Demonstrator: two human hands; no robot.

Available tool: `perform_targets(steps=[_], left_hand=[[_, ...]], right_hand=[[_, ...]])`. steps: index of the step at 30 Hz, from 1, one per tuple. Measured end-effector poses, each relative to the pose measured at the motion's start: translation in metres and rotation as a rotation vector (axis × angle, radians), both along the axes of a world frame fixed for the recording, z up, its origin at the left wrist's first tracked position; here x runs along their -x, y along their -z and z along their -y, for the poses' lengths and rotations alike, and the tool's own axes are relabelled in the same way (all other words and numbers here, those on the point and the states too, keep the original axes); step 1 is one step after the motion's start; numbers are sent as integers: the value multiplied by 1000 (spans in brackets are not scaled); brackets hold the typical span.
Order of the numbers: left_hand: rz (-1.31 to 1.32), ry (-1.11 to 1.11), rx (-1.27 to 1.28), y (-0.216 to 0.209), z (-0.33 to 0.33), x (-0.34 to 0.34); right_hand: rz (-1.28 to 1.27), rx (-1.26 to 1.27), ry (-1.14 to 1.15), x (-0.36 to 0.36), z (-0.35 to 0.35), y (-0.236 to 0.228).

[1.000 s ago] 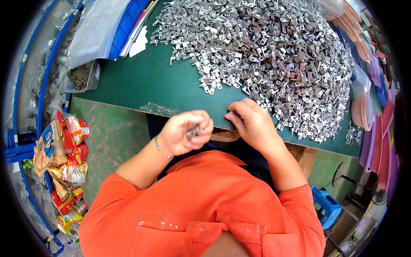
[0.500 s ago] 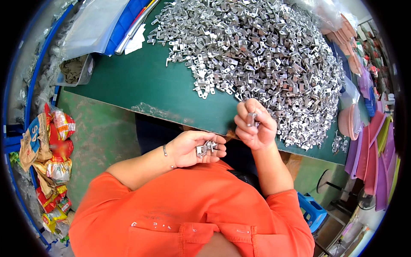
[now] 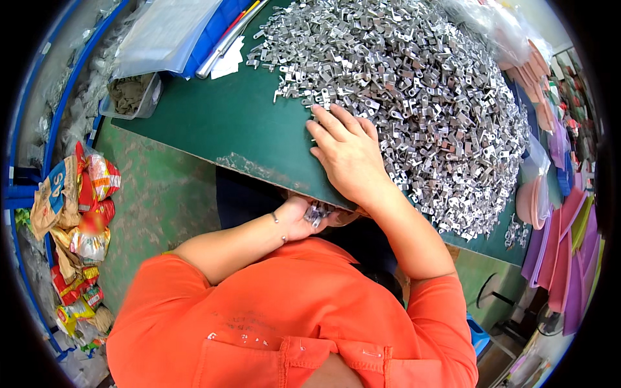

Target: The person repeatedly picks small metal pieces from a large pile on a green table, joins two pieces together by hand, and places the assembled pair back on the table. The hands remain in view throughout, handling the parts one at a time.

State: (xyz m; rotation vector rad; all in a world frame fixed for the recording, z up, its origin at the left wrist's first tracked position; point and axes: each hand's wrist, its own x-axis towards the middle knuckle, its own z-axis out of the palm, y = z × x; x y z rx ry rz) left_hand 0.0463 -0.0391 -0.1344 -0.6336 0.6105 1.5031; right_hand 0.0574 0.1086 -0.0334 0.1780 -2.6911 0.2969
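- Left hand (image 3: 299, 223): cupping several metal pieces (image 3: 316, 213) beside the table's (image 3: 220, 123) near edge; a level palm is likely preventing spills.
- Right hand (image 3: 351, 155): lying palm-down, apart from the left, its fingers spreading at the edge of the pile (image 3: 427, 116); light, flat contact would be avoiding scatter. Anything beneath is hiding from view.
- Counts: one plastic box (image 3: 152, 100), standing beyond the left hand; several palm-held pieces, partly hiding; one pile, extending beyond the right hand, defying counting.
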Motion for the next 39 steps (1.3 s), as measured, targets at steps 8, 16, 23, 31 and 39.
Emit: perform_targets(steps=[8,16,23,31,39], left_hand=[[-626,634,5,-10,4,7],[-2043,387,-174,-94,20,18],[-2432,308,242,-93,-2,34],[-1971,194,163,-99,4,32],[-1040,-23,-314,-79,10,37]], right_hand=[[136,18,11,-57,6,2],[-159,651,313,-102,-22,3],[-54,372,155,-84,-9,4],[-59,333,161,-84,-14,9],[-234,2036,37,-88,-23,-15]])
